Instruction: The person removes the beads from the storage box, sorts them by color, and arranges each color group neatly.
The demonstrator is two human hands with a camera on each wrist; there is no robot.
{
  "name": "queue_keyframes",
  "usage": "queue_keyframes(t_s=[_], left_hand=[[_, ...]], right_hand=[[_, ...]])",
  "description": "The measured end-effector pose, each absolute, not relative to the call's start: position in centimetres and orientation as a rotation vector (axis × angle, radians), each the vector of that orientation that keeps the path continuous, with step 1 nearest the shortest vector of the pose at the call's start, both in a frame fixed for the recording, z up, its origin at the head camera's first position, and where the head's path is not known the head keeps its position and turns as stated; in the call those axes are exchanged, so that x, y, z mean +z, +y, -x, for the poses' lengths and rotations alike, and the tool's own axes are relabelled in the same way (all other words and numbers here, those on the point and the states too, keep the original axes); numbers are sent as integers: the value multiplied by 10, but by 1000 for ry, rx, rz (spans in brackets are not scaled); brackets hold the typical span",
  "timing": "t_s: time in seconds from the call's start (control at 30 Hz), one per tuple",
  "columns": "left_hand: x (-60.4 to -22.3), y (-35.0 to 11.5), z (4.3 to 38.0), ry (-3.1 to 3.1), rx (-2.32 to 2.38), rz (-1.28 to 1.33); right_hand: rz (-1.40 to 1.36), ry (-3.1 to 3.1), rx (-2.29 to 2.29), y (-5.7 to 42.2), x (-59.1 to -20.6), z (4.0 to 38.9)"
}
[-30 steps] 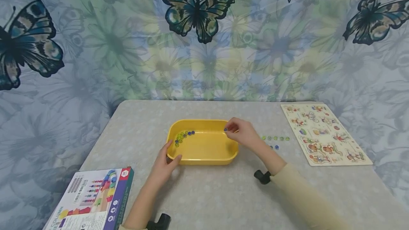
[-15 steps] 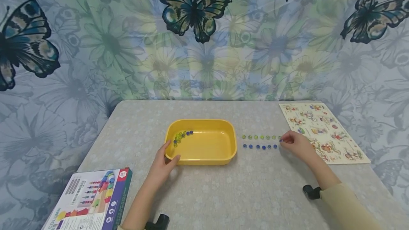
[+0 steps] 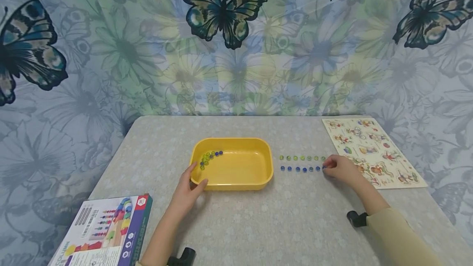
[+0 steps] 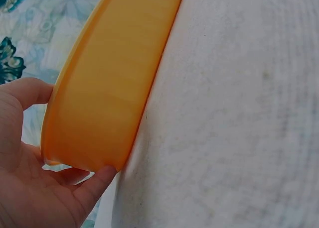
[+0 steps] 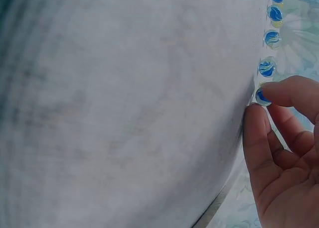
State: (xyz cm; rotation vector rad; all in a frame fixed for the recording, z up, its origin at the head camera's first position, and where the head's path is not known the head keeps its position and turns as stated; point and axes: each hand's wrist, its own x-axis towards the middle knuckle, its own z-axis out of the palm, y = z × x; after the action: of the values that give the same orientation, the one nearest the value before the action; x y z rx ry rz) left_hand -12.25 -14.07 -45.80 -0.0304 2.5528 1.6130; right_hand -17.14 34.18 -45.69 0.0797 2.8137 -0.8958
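My left hand (image 3: 187, 194) grips the left front corner of a yellow plastic tray (image 3: 236, 171); in the left wrist view its thumb and fingers lie against the orange-looking wall. Green and blue glass marbles (image 3: 207, 156) sit along the tray's left inner side. To the right of the tray, two rows lie on the table: green marbles (image 3: 302, 158) behind, blue marbles (image 3: 304, 169) in front. At the right end of the blue row, my right hand (image 3: 341, 170) pinches a blue marble (image 5: 261, 96) between thumb and fingertips, down at the tabletop.
A cream board with printed cartoon figures (image 3: 386, 145) lies at the right, partly behind my right hand. At the front left is a colourful box (image 3: 107, 229). The grey table (image 3: 251, 225) ends at the back before a butterfly-patterned cloth (image 3: 229, 77).
My right hand has carried a blue marble from the tray's right rim out to the right, then lowered it to the end of the blue row. My left hand keeps its grip.
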Motion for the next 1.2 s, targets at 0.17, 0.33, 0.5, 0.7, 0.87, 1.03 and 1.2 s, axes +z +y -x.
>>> queue_keyframes(t_s=[0.17,0.33,0.5,0.7,0.87,1.03,1.2], left_hand=[[-456,-141,123,2541,1632,4],[-450,-139,121,2530,1636,13],[-457,-140,124,2551,1631,14],[-457,-140,123,2553,1616,25],[-457,-140,122,2551,1620,20],[-458,-141,121,2555,1616,25],[-458,-140,121,2559,1611,26]], right_hand=[[-75,2826,-875,341,-456,171],[-56,2840,-850,339,-452,171],[-31,2827,-829,336,-440,165],[18,2867,-861,324,-421,161],[162,2921,-1058,287,-412,163],[289,2881,-1267,231,-404,167],[391,2751,-1341,177,-402,174]])
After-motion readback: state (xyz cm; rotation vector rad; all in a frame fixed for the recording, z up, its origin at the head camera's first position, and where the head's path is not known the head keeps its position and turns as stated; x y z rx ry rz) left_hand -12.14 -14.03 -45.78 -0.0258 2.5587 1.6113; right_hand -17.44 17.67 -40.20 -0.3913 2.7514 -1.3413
